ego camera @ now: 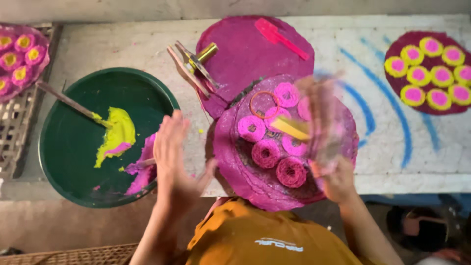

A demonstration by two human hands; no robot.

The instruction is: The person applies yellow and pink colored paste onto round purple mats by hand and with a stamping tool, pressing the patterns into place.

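My left hand point(172, 149) is raised edge-on over the table's front edge, fingers loosely apart and holding nothing, between the green basin point(64, 147) and a round magenta disc point(230, 157). Several pink coiled rings point(266, 153) lie on that disc, along with a thin orange ring point(264, 104). My right hand point(327, 142) is badly motion-blurred above the disc's right side. A flat yellow stick point(291, 128) reaches in under its fingers, and I cannot tell if the hand holds it.
The basin holds yellow paste point(117, 132), pink paste point(142, 169) and a stirring stick point(66, 100). Behind lies a second magenta disc point(245, 54) with a pink spatula point(279, 37), beside a wood-and-brass tool point(196, 61). Discs of pink-and-yellow rounds lie far right point(431, 73) and far left point(19, 56).
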